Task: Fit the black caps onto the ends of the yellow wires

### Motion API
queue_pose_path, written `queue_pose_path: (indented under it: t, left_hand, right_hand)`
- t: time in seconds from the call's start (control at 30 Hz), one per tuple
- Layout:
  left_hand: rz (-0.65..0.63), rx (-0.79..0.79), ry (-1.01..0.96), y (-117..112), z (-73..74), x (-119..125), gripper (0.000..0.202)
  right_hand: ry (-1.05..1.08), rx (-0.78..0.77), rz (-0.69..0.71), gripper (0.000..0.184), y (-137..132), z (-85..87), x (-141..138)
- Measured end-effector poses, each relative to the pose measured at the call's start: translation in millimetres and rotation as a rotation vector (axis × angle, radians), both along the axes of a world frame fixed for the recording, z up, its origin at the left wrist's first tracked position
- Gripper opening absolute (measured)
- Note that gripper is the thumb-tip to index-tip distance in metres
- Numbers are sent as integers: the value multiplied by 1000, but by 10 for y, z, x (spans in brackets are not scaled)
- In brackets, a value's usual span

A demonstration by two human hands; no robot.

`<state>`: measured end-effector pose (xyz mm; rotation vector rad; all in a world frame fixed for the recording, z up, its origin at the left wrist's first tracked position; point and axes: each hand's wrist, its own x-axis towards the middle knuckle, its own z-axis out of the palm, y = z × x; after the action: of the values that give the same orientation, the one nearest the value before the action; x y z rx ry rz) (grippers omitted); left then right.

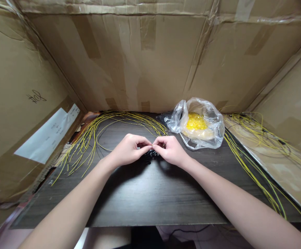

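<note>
My left hand and my right hand meet fingertip to fingertip over the dark table. Both are closed in a pinch. A single yellow wire loops round and passes in behind my left hand, seemingly into its pinch. What my right fingers hold is too small to make out. Just below the fingertips lies a cluster of small black pieces, partly covered by the hands. Beyond them, a bundle of yellow wires arches leftward from near my right hand, with loose ends spread on the left.
A clear plastic bag with small yellow pieces stands behind my right hand. Beside it is a bag of dark pieces. More yellow wires lie at the right. Cardboard walls enclose the table's back and sides.
</note>
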<state>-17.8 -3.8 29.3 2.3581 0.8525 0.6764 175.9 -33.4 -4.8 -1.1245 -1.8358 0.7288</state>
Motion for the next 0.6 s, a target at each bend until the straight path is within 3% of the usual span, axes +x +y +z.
queue_pose_path:
  t: [0.3,0.6]
  left_hand:
    - [15,-117,25,-24,21,16,18]
    - [9,-467,-79,45,16,8,23]
  right_hand:
    - [-11,20,11,15,0,0,-4]
    - [-47,137,-3,15,-12,14,-4]
